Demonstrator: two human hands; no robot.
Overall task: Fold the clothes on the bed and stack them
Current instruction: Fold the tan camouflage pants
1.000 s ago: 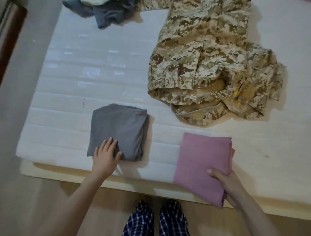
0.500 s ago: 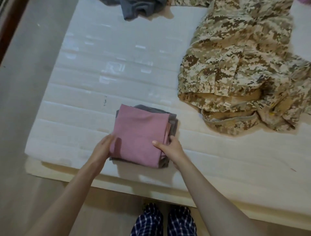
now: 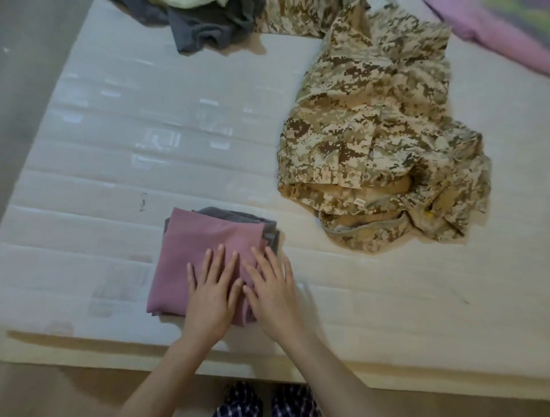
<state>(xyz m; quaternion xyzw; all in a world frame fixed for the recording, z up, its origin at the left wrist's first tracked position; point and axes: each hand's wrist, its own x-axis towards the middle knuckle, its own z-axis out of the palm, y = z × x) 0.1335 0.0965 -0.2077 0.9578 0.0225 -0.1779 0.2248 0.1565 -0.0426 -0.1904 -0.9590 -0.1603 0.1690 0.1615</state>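
Near the front edge of the bare white mattress (image 3: pixel 125 184), a folded pink garment (image 3: pixel 190 253) lies on top of a folded grey garment (image 3: pixel 238 215), whose far edge and right side peek out from under it. Both hands rest flat on this small stack. On the pink garment's near half, the left hand (image 3: pixel 212 294) lies palm down with fingers spread and straight, gripping nothing. Just right of it, thumbs almost touching, the right hand (image 3: pixel 272 293) also lies palm down with fingers extended; it covers the pink garment's right edge, and its outer fingers reach past the fabric onto the mattress. Neither hand pinches or holds the cloth.

Beyond the stack and to its right, well apart from it, a camouflage jacket (image 3: pixel 372 125) sprawls unfolded and rumpled, its tan lining showing at the near side. Far beyond the stack, at the mattress's far edge, sits a crumpled dark grey garment (image 3: pixel 208 28) with a pale piece of cloth (image 3: pixel 190 3) on it. Away at the far right of the stack, a pink blanket (image 3: pixel 500 32) crosses the corner. Below the stack, past the mattress's front edge, checked trouser legs (image 3: pixel 268 400) show.
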